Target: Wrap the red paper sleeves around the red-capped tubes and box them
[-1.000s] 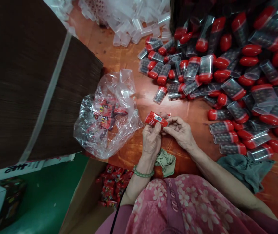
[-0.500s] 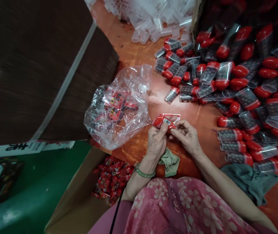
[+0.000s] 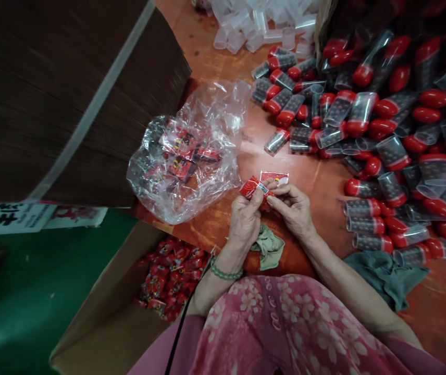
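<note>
Packet (image 3: pixel 248 187) pinched between your nearly closed left hand (image 3: pixel 242 224) and right hand (image 3: pixel 298 212), many red packets (image 3: pixel 171 276) lie in the box (image 3: pixel 115 278) nearer you, one card (image 3: pixel 268 177) loose just beyond both.

Both hands on a small red packet above the bench (image 3: pixel 254 159)

The left hand (image 3: pixel 245 216) pinches the red packet (image 3: pixel 251 188) and the right hand (image 3: pixel 294 209) grips its other end, just beside a flat printed card (image 3: pixel 280 178). A clear plastic bag (image 3: pixel 223 122) lies to the left, clear tubes with red ends (image 3: pixel 361 114) to the right.
</note>
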Demonstrator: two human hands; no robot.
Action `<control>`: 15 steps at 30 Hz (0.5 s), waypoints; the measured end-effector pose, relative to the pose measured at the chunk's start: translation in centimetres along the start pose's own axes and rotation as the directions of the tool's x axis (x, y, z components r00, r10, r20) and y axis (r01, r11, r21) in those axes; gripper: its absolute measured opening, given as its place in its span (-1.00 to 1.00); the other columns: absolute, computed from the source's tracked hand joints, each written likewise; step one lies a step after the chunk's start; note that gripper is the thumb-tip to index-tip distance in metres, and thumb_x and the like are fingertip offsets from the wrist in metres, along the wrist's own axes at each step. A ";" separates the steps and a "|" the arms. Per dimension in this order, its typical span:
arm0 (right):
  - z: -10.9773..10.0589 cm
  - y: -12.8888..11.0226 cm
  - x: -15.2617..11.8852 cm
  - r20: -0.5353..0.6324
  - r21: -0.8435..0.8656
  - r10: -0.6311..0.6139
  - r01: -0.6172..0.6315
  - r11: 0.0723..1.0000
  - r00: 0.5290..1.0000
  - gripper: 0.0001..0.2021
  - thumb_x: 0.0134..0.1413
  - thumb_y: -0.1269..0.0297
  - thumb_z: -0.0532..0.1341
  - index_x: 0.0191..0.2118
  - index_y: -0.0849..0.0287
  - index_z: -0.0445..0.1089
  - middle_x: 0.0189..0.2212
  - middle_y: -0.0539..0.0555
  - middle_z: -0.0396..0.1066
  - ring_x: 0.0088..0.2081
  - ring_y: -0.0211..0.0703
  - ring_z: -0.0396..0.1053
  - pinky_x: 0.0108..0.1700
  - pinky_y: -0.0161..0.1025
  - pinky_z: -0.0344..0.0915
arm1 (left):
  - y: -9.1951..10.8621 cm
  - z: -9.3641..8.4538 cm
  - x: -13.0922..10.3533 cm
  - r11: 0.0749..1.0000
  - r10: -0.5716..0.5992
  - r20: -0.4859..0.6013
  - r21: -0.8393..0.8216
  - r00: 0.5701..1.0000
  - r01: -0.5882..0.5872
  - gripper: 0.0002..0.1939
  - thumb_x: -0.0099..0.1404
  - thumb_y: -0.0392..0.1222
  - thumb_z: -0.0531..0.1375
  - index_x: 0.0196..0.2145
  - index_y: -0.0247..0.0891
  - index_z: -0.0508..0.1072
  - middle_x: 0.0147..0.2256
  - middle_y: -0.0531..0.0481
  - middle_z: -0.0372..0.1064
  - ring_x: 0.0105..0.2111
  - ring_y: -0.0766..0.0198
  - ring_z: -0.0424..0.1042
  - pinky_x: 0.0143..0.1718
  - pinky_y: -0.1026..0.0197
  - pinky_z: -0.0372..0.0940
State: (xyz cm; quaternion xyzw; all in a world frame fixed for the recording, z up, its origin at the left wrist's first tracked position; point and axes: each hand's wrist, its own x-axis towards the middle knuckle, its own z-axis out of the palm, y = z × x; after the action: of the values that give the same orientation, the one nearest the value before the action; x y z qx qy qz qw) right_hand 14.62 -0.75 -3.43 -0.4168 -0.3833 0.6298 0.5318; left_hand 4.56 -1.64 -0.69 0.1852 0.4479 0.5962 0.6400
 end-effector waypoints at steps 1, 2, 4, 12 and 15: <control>0.0 0.0 -0.1 -0.004 0.001 0.037 -0.037 0.999 0.999 -0.69 -0.12 0.05 0.45 -0.38 0.10 0.39 -0.39 -0.04 0.48 -0.46 -0.28 0.39 -0.37 -0.26 0.43 | 0.0 -0.1 0.0 1.000 -0.015 0.003 -0.008 1.000 0.015 -0.59 -0.01 0.08 0.46 -0.31 -0.27 0.59 -0.26 -0.10 0.61 -0.08 0.09 0.55 0.04 0.09 0.40; 0.0 0.1 -0.2 -0.009 -0.004 0.069 -0.069 0.998 0.998 -0.67 -0.13 0.04 0.46 -0.39 0.10 0.38 -0.44 -0.06 0.47 -0.51 -0.29 0.37 -0.42 -0.27 0.42 | 0.2 -0.2 0.0 0.999 -0.029 0.003 -0.016 1.000 0.029 -0.59 -0.01 0.08 0.46 -0.31 -0.27 0.59 -0.27 -0.09 0.61 -0.08 0.09 0.55 0.03 0.09 0.40; -0.1 0.1 -0.5 -0.004 -0.045 0.104 -0.104 0.994 0.995 -0.65 -0.12 0.02 0.45 -0.42 0.10 0.33 -0.58 -0.10 0.40 -0.61 -0.31 0.31 -0.53 -0.31 0.33 | 0.8 -0.6 -0.1 0.999 -0.031 -0.016 -0.024 0.999 0.031 -0.61 0.01 0.07 0.46 -0.31 -0.26 0.58 -0.28 -0.08 0.61 -0.10 0.11 0.56 0.03 0.08 0.42; -1.3 -0.2 -1.2 0.071 -0.438 -0.090 0.112 0.892 0.993 -0.68 0.10 0.06 0.30 -0.53 0.12 0.30 -0.67 -0.11 0.23 -0.63 -0.34 0.14 -0.56 -0.33 0.12 | 7.9 -9.9 -5.9 0.914 0.334 -0.333 0.343 0.882 -0.217 -0.72 0.09 -0.05 0.43 -0.32 -0.26 0.56 -0.30 0.02 0.57 -0.26 0.23 0.56 -0.06 0.11 0.50; -2.0 -0.3 -0.5 0.078 -0.636 -0.325 0.298 0.712 0.942 -0.84 0.16 0.13 0.27 -0.34 0.10 0.43 -0.44 0.04 0.47 -0.40 -0.16 0.40 -0.31 -0.19 0.36 | 10.3 -16.9 -10.0 0.807 0.334 -0.501 0.590 0.798 0.033 -0.76 0.14 -0.11 0.39 -0.27 -0.28 0.58 -0.30 -0.01 0.59 -0.36 0.23 0.55 -0.20 0.16 0.51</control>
State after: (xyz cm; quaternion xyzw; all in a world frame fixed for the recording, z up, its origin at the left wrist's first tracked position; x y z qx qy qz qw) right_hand 16.64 -1.16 -3.84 -0.5141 -0.6284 0.3544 0.4639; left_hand -13.86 -13.71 1.83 0.2131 0.7621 0.5126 0.3332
